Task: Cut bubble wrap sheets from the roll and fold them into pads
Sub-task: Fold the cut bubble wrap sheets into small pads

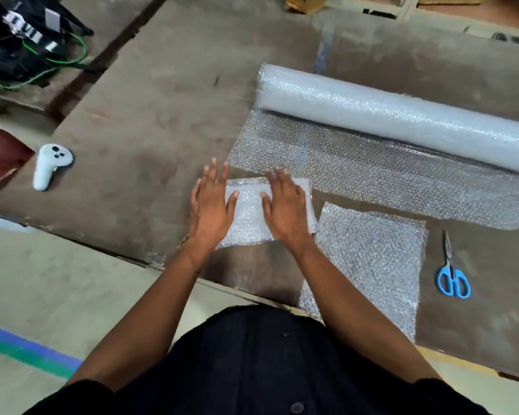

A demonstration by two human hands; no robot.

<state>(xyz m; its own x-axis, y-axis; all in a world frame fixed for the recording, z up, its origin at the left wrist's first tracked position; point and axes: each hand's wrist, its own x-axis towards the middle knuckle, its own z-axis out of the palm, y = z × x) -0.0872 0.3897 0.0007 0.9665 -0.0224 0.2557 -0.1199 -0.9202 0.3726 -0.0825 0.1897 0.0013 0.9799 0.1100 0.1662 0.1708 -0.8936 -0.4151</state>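
A folded bubble wrap pad [249,214] was seen lying flat on the brown bench [150,121], near its front edge. Both hands were laid on it, palms down. The left hand [212,205] was spread with straight fingers, its thumb and palm resting on the pad's left edge while its fingertips reached past the far edge onto the bench. The right hand [285,208] was likewise flattened with the fingers extended, pressed on the right half of the pad. Nothing was pinched or gripped by either hand.

Just to the right of the pad, and touching or slightly tucked under its right edge, a cut sheet of bubble wrap [369,265] was spread flat, its near end hanging over the front edge of the bench. Behind both, the bubble wrap roll [387,115] was laid across the bench, running away to the right, with an unrolled length [357,172] drawn out toward the person; the near edge of that length was found just beyond the pad's far edge.

A pair of scissors with blue handles [451,271] was placed on the bench to the right of the cut sheet, blades pointed away and closed. A white handheld controller [50,166] was set well apart at the left end of the bench. A black bag with green cord [27,49] was seen beyond the bench's left corner.
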